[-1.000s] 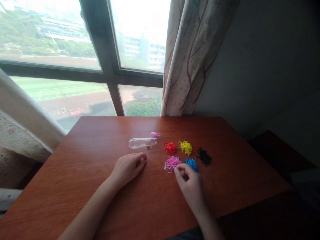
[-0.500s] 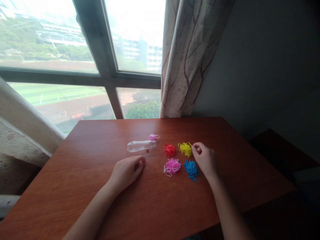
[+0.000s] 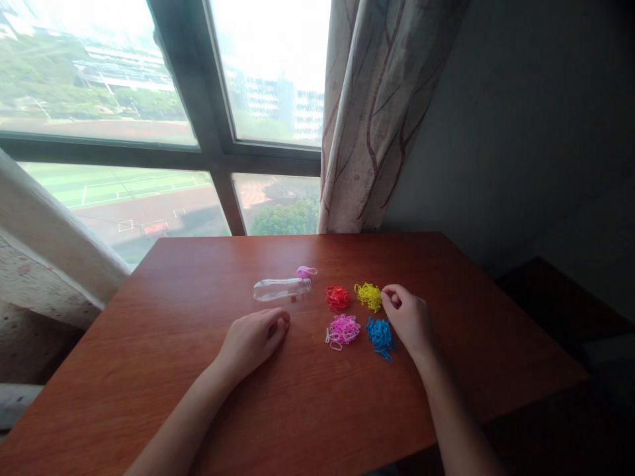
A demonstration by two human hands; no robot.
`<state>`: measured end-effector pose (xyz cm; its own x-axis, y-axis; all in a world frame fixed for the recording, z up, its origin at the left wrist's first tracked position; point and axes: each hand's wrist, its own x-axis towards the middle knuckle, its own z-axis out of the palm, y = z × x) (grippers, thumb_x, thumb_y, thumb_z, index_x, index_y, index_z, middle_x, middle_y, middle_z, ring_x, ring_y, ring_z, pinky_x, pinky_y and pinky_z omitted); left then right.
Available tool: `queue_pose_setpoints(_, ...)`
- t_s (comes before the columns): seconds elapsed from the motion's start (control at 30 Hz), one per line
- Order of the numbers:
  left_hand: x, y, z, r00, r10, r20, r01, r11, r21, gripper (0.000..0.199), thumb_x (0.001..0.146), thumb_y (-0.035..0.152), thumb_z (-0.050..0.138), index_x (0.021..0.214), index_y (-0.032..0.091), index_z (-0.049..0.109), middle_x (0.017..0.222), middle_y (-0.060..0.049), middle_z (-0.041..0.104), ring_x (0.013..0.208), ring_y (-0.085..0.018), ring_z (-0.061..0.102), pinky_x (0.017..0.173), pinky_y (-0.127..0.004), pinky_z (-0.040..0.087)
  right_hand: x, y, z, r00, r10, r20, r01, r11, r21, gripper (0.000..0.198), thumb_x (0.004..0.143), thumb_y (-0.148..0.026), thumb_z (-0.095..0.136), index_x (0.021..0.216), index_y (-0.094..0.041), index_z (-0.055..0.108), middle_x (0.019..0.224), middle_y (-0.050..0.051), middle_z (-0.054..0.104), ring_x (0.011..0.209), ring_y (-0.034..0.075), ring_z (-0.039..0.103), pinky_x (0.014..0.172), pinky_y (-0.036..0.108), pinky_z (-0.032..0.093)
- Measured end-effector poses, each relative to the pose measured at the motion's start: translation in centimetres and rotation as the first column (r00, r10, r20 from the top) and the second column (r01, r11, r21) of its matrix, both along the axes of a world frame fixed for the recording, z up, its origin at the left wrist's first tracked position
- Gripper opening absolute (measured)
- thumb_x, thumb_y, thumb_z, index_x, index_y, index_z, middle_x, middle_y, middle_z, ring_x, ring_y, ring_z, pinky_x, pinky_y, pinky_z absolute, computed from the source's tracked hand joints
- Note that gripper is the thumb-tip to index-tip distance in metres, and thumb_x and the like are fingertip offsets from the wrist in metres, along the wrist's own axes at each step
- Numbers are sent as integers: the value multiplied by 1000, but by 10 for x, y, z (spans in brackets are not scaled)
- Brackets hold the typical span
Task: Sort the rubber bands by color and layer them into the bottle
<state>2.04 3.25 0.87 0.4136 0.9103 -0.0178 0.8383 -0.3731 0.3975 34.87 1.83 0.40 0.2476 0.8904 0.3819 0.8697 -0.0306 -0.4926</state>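
My right hand point(image 3: 407, 316) is at the right edge of a yellow pile of small rubber bands point(image 3: 368, 297), thumb and forefinger pinched together. Whatever is between those fingertips is too small to make out. Just below lies a blue pile of rubber bands point(image 3: 381, 336). To the left are a red pile of rubber bands point(image 3: 337, 298) and a pink pile of rubber bands point(image 3: 343, 329), with a few loose loops at its side. My left hand point(image 3: 254, 338) rests on the table, fingers curled, holding nothing visible. Beyond it a clear bottle point(image 3: 280, 289) lies on its side, uncapped.
A pink cap with a loop point(image 3: 304, 272) lies behind the bottle's neck. All this is on a brown wooden table point(image 3: 278, 423). A window point(image 3: 218, 162) and a patterned curtain point(image 3: 367, 119) stand along the far edge, with a dark wall to the right.
A yellow strand that stuck up by my right fingertips no longer shows there. My right hand has barely moved, and my left hand stays in place.
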Motion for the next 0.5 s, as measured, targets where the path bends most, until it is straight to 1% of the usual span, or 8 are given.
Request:
queue_pose_setpoints(0.07,0,0,0,1000,0,-4,0,1000,-1,19,92,33,44,91,26,61,86,1,71,75,-16,63,63,-23,34,-4,-5,2,1000,-7,-22,8,1000,22,22,87,-34,52,85,-20,69,60,-1,59,57,15,58,59,25,37)
queue_pose_setpoints(0.13,0,0,1,1000,4,-2,-4,1000,-3,18,92,32,44,90,26,61,86,2,71,75,-16,64,63,-24,34,-15,-13,4,997,-2,-74,6,999,54,23,88,-35,52,85,-20,69,61,0,61,57,15,59,59,24,39)
queue_pose_setpoints(0.2,1,0,1,1000,8,5,-8,1000,-4,17,92,32,44,89,26,61,86,2,71,75,-16,63,63,-24,34,-35,-24,6,987,54,-149,-41,996,85,23,91,-36,52,86,-20,68,64,1,64,57,15,59,59,24,40)
queue_pose_setpoints(0.3,4,-2,0,1000,16,27,-16,1000,-3,17,92,31,44,88,25,60,87,2,71,75,-16,63,64,-24,35,-82,-41,7,947,238,-218,-218,970,111,23,95,-32,48,89,-20,66,76,3,69,65,15,63,64,23,42)
queue_pose_setpoints(0.37,7,-4,-2,999,13,48,-12,1000,-4,18,92,30,44,87,24,60,88,1,70,76,-16,63,65,-24,35,-117,-50,5,908,338,-247,-315,940,130,25,97,-28,44,84,-20,64,72,2,66,63,14,61,63,23,40)
queue_pose_setpoints(0.43,10,-7,-4,997,-6,75,7,1000,-12,15,90,27,47,87,24,60,89,1,70,78,-15,63,67,-24,37,-148,-54,2,869,408,-278,-380,912,154,25,96,-26,43,81,-20,62,73,2,65,67,15,60,65,24,39)
queue_pose_setpoints(0.5,13,-10,-5,993,-48,106,52,998,-31,9,84,23,53,88,24,61,89,2,69,81,-15,63,69,-24,38,-171,-56,-4,863,427,-271,-399,904,152,26,95,-23,43,75,-20,59,72,2,63,69,16,59,65,25,37)
